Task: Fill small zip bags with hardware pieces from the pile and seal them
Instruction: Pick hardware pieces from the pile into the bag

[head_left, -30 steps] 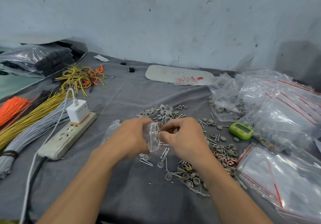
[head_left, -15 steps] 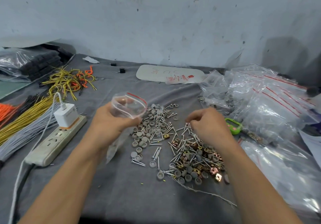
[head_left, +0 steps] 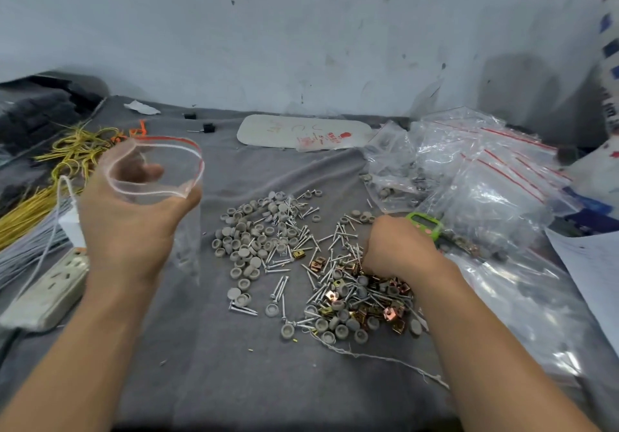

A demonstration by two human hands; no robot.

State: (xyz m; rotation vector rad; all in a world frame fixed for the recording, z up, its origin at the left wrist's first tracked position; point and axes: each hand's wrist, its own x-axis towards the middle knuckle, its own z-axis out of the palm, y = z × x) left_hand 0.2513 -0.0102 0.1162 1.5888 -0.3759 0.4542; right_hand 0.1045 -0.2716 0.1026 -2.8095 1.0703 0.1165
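Right hand (head_left: 398,247) has dropped from above the hardware pile (head_left: 321,264) into it, fingers curled together among screws and clips.
Left hand (head_left: 130,217) holds the clear zip bag (head_left: 157,170) raised left of the pile, fingers clamped on its wide-open mouth above the grey cloth (head_left: 234,381).

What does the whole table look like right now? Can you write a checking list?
Surface: grey cloth, wrinkled.
Job's things: empty zip bag, mouth open; pile of hardware: grey caps, screws, brass clips.
Clutter: heap of bags, green timer, white card.
Hands: left hand holds the bag up; right hand closed in the pile.
Cables: power strip, yellow and grey wire bundles.
Surroundings: scuffed white wall.
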